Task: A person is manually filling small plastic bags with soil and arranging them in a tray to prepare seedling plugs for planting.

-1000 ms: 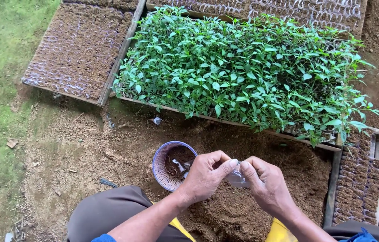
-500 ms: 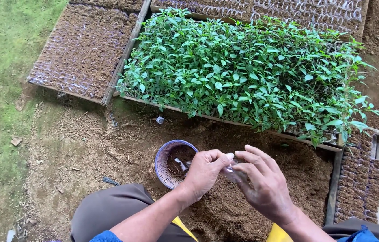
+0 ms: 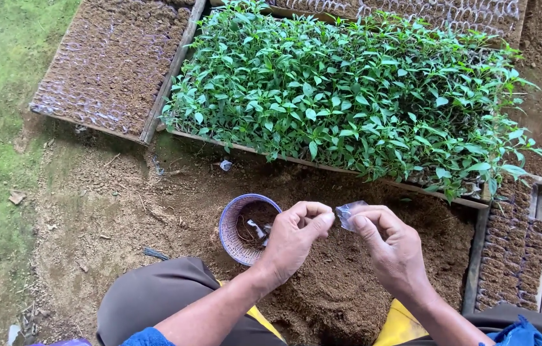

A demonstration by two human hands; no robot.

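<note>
— Clear plastic: the small bag (image 3: 350, 213) sits just right of centre in the lower half of the head view, pinched by the right hand (image 3: 394, 251) between thumb and fingertips. Half a second ago both hands met on it; now the left hand (image 3: 295, 238) has come off it and curls loosely beside it, thumb against forefinger — I cannot tell whether it grips anything.

— So the bag has gone over to one hand. And the containers?

— A blue woven basket (image 3: 245, 228), lower centre, left of the left hand, holds dark soil and a few pale scraps. Across the upper centre a tray of green seedlings (image 3: 348, 102) — dense leaves. Upper left, a tray of soil-filled bags (image 3: 111, 64), nothing sprouting. Loose soil (image 3: 341, 295) lies under the hands.
</note>
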